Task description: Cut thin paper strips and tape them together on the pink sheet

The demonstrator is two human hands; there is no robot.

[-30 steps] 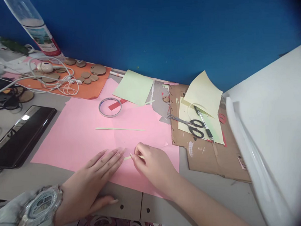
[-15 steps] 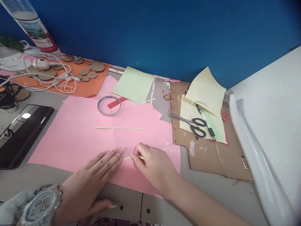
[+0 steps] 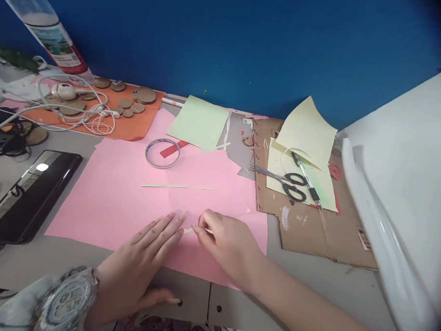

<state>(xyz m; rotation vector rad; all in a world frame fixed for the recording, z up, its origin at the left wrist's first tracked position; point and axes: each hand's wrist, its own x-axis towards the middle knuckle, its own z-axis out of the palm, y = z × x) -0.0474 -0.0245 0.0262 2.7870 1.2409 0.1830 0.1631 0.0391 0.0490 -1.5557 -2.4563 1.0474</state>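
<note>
My left hand (image 3: pixel 150 252) lies flat on the pink paper (image 3: pixel 114 195), fingers stretched out, fingertips at one end of a narrow pale yellow paper strip (image 3: pixel 188 230). That strip runs on into my right hand (image 3: pixel 225 240), whose thumb and forefinger pinch it. Part of it is hidden by the fingers. Beyond both hands a second thin strip (image 3: pixel 176 186), pale green, rests on the pink sheet. A roll of tape (image 3: pixel 147 153) sits farther back, over one end of a red paper piece (image 3: pixel 169 149).
On the right, black-handled scissors (image 3: pixel 294 186) and a pen (image 3: pixel 307 180) lie on yellow paper over cardboard (image 3: pixel 305 231). A light green sheet (image 3: pixel 198 121) is at the back. A phone (image 3: pixel 31 197), earphones (image 3: pixel 102 118) and a bottle (image 3: pixel 61 46) are on the left.
The view has shifted slightly, so the whole scene sits a little farther right. Both hands keep nearly the same pose, the right still pinching the yellow strip.
</note>
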